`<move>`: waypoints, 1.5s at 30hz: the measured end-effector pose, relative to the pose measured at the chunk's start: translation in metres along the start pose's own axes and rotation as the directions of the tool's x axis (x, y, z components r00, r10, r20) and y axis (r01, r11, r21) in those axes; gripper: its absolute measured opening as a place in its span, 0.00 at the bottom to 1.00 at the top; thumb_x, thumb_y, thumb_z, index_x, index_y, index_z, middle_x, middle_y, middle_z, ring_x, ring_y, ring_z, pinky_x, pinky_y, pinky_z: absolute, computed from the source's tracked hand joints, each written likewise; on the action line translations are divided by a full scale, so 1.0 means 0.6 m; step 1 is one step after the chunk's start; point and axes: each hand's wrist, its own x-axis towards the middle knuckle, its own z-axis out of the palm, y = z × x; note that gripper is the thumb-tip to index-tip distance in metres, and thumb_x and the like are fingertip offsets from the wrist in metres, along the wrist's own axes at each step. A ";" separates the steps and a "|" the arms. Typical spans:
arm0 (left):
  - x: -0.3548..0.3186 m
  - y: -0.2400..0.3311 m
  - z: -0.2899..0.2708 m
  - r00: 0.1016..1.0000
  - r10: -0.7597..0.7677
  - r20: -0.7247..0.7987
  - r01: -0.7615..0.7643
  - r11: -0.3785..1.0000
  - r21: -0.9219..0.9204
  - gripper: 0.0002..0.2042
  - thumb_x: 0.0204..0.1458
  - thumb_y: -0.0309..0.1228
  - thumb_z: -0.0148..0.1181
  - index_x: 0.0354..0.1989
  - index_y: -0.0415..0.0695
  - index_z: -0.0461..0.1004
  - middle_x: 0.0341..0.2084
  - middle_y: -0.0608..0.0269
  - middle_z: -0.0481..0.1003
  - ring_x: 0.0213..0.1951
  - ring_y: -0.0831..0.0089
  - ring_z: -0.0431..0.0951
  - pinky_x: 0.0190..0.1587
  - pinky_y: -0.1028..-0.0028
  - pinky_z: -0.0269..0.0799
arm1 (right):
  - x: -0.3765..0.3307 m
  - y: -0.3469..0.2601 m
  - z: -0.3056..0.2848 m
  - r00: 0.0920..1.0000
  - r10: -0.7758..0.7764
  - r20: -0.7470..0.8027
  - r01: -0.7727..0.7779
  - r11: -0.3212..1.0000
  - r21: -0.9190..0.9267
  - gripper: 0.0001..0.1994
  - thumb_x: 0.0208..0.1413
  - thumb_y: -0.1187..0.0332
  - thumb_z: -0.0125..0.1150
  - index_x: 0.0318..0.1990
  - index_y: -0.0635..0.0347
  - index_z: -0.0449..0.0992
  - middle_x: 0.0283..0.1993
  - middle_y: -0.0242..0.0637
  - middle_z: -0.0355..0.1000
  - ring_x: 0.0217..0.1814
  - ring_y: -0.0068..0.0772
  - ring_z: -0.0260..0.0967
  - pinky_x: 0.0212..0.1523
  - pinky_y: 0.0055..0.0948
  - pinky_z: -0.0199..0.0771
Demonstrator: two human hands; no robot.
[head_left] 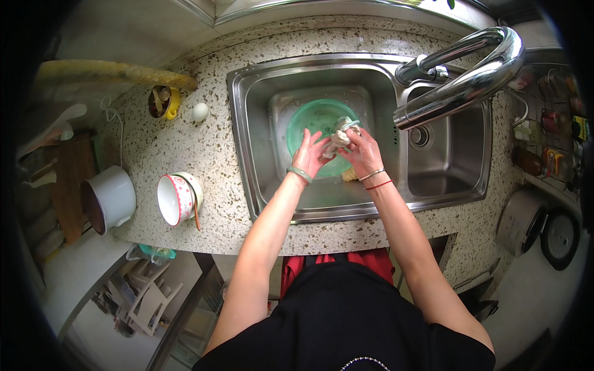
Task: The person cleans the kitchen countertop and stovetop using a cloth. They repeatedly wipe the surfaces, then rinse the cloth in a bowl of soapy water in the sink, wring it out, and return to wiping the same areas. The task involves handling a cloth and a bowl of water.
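Both hands over sink (260, 179). Right hand (364, 153) clenched around wadded cloth (340, 136), above green basin (309, 117). Left hand (311, 154) fingers spread, palm against cloth. Faucet (470, 77) overhead right. Bowl (178, 198) on speckled surface (216, 148).

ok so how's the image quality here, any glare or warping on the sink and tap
Head view: fisheye bends the counter edge and sink rim, corners vignette to black; bright glare streaks the chrome tap; both hands, left hand and right hand, and the pale cloth over the green basin are evenly lit, slightly soft.
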 end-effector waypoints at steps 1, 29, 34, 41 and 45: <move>-0.008 0.012 0.015 1.000 -0.005 0.010 0.005 0.999 0.044 0.31 0.55 0.57 0.49 0.59 0.46 0.61 0.53 0.59 0.68 0.56 0.72 0.66 0.52 0.62 0.65 | 0.000 0.000 0.002 1.000 0.008 0.006 -0.008 1.000 -0.009 0.15 0.55 0.64 0.59 0.48 0.58 0.69 0.41 0.30 0.71 0.41 0.23 0.69 0.39 0.29 0.70; 0.012 0.002 0.056 0.637 0.767 -0.075 -0.244 0.293 0.924 0.17 0.49 0.35 0.63 0.48 0.48 0.74 0.41 0.53 0.77 0.43 0.65 0.76 0.47 0.67 0.71 | 0.011 -0.009 -0.007 0.971 -0.234 0.055 0.200 0.660 -0.724 0.16 0.54 0.57 0.59 0.33 0.64 0.77 0.27 0.33 0.76 0.28 0.26 0.73 0.29 0.23 0.70; -0.023 -0.009 0.104 0.588 0.781 0.211 -0.124 -0.171 0.977 0.18 0.48 0.29 0.63 0.50 0.49 0.74 0.56 0.43 0.65 0.60 0.55 0.63 0.58 0.66 0.62 | -0.005 -0.045 -0.030 0.992 0.045 0.118 0.063 0.635 -0.770 0.25 0.60 0.46 0.47 0.35 0.62 0.76 0.33 0.32 0.75 0.25 0.22 0.71 0.22 0.21 0.64; -0.026 -0.027 0.200 0.831 0.556 0.003 -0.479 0.713 0.512 0.19 0.59 0.37 0.51 0.54 0.38 0.68 0.54 0.54 0.69 0.57 0.65 0.68 0.57 0.69 0.65 | -0.022 -0.148 -0.038 0.827 -0.561 -0.036 0.414 0.651 -0.636 0.32 0.63 0.47 0.40 0.14 0.62 0.71 0.13 0.35 0.68 0.14 0.23 0.62 0.19 0.24 0.62; -0.015 -0.053 0.370 0.756 0.651 0.075 -0.648 0.727 0.225 0.20 0.62 0.37 0.48 0.57 0.36 0.66 0.55 0.55 0.68 0.57 0.66 0.68 0.58 0.69 0.63 | -0.007 -0.255 -0.043 0.669 -0.737 -0.097 0.476 0.525 -0.706 0.34 0.64 0.46 0.38 0.12 0.62 0.69 0.10 0.33 0.64 0.14 0.26 0.64 0.20 0.28 0.65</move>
